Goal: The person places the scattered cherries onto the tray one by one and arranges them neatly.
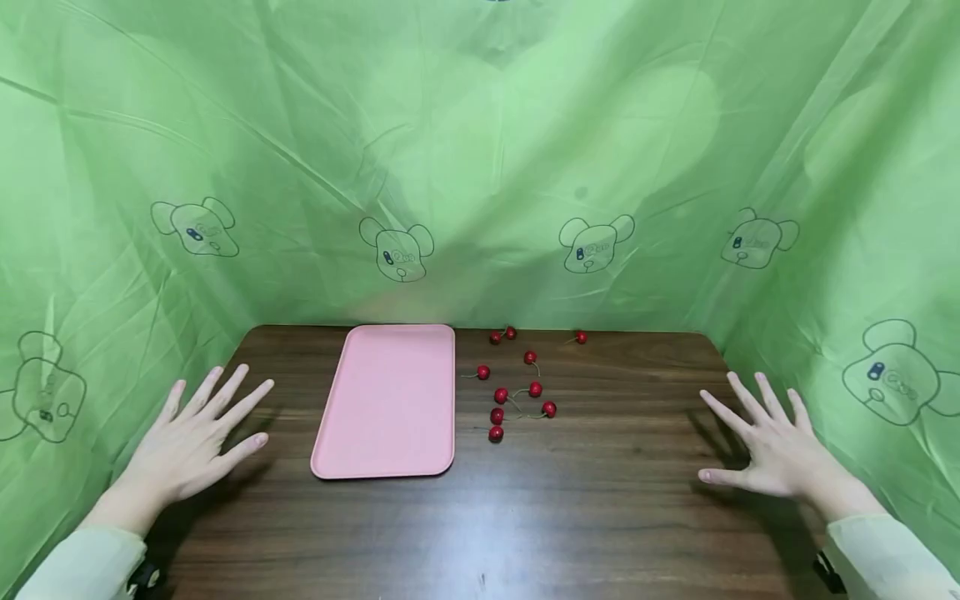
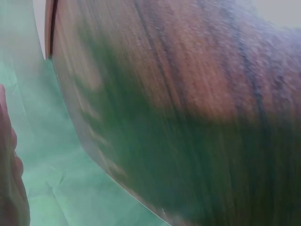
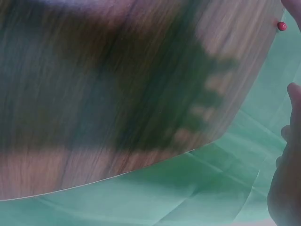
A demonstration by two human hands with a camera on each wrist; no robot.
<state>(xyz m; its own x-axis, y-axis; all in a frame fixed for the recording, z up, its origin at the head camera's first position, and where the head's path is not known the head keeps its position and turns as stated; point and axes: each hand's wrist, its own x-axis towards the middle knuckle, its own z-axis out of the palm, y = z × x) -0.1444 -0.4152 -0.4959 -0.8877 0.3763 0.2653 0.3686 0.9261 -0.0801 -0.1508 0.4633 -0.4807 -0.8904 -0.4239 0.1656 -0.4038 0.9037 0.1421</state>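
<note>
- The left hand (image 1: 197,437) hovers over the left side of the table (image 1: 600,517) with its fingers straight and spread, palm down, holding nothing; it sits well left of the pink tray (image 1: 386,400), with bare wood between them
- The right hand (image 1: 765,446) is spread in the same way over the right side of the table, fingers straight and fanned, thumb pointing inward, gripping nothing; it lies well apart from the cherries (image 1: 517,387)
- Whether either palm touches the wood cannot be told; each hand throws a dark shadow on the table just beneath it
- The pink tray is a rounded rectangle lying flat, its long side running away from the person; its far edge reaches close to the table's back edge; nothing lies in it
- The cherries, small, red and stemmed, are scattered loose on the wood just right of the tray; most cluster near its right edge, while one cherry (image 1: 581,337) sits apart near the back edge
- In the left wrist view only the edge of the hand (image 2: 9,179) shows at the frame's left, over blurred wood grain and green cloth (image 2: 51,188)
- In the right wrist view the fingers (image 3: 294,94) show at the right edge; a single red cherry (image 3: 281,26) lies near the table's corner
- Green cloth printed with bear heads (image 1: 396,248) walls the table on three sides; pale sleeves (image 1: 885,554) cover both wrists
</note>
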